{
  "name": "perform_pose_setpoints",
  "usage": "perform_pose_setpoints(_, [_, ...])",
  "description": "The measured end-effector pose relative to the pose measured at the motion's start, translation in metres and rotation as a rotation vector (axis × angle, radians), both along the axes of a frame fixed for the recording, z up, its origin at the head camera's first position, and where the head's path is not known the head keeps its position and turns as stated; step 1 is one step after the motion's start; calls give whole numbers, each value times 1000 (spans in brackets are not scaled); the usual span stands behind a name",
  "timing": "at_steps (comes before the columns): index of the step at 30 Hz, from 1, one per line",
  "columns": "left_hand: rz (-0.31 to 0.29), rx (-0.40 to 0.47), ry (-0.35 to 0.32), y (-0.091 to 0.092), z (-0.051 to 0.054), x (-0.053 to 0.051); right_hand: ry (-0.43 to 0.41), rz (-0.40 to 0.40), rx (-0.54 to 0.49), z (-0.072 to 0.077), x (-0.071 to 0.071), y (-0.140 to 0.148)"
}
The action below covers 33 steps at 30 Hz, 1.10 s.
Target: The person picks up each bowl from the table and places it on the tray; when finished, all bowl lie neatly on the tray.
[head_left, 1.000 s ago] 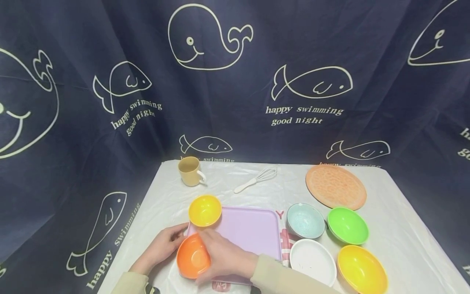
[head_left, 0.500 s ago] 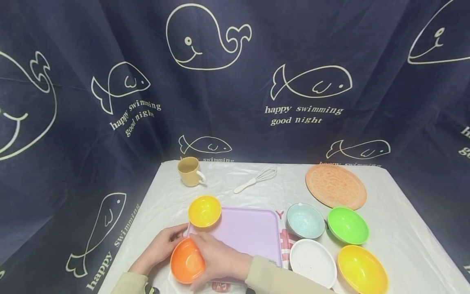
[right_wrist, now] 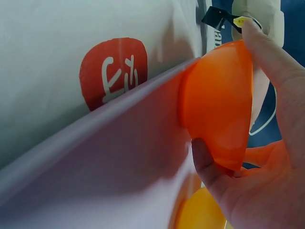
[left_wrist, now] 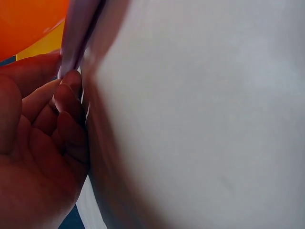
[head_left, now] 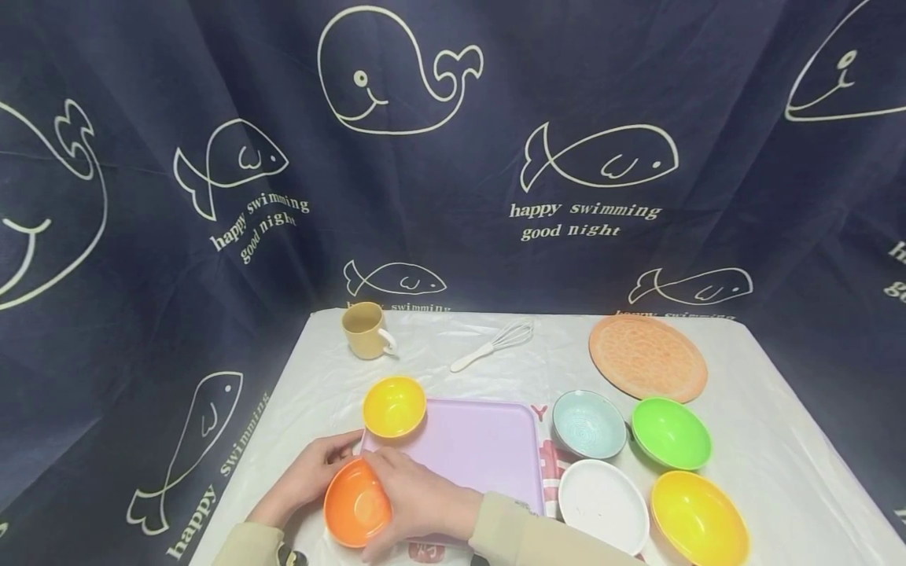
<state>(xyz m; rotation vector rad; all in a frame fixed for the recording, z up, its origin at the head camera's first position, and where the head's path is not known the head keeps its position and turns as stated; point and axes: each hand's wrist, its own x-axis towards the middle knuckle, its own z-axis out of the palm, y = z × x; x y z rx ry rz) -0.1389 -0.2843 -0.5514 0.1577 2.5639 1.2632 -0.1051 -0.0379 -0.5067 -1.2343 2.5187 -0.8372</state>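
The orange bowl [head_left: 357, 503] is at the near left corner of a lilac tray [head_left: 481, 440]. My right hand [head_left: 425, 495] grips it from the right, thumb and fingers spread around its side. In the right wrist view the orange bowl [right_wrist: 217, 105] has its base against or very close to the tray [right_wrist: 119, 157]; I cannot tell which. At the tray's left edge my left hand [head_left: 311, 472] pinches the rim; the left wrist view shows the fingers [left_wrist: 69, 98] at that edge. A small yellow bowl [head_left: 394, 406] sits on the tray's far left corner.
Right of the tray stand a light blue bowl [head_left: 590, 424], a green bowl [head_left: 671, 432], a white bowl [head_left: 604, 507] and a larger yellow bowl [head_left: 698, 519]. Farther back are a tan mug [head_left: 366, 334], a whisk [head_left: 491, 347] and a round orange-brown board [head_left: 647, 358].
My right hand has moved the orange bowl left and slightly nearer, toward the tray's near left corner. The left hand has stayed at the tray's edge.
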Motion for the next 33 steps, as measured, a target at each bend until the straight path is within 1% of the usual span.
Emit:
perform_pose_setpoints(4, [2, 16, -16, 1, 2, 0, 0, 2, -50, 4, 0, 9])
perform_pose_setpoints(6, [6, 19, -23, 2, 4, 1, -4, -6, -73, 9, 0, 17])
perform_pose_setpoints(11, [32, 2, -31, 5, 4, 2, -29, -71, -86, 25, 5, 50])
perform_pose_setpoints(14, [51, -1, -47, 7, 4, 2, -34, -131, -78, 32, 8, 81])
perform_pose_setpoints(17, [58, -4, -62, 8, 4, 1, -22, -204, -65, 37, 12, 117])
perform_pose_setpoints(20, [57, -5, -68, 6, 4, 1, 27, -286, -60, 41, 16, 156])
perform_pose_setpoints(23, [55, 3, -72, 4, 3, 2, 70, -375, -83, 45, 23, 194])
perform_pose_setpoints(26, [48, 7, -71, 3, 4, 3, 93, -479, -80, 48, 35, 228])
perform_pose_setpoints(29, [45, 11, -64, 3, 4, 3, 126, -569, -66, 45, 49, 261])
perform_pose_setpoints(31, [49, 0, -60, 4, 3, 3, 166, -612, -47, 41, 57, 281])
perform_pose_setpoints(33, [55, -10, -60, 5, 3, 2, 181, -650, -36, 34, 63, 301])
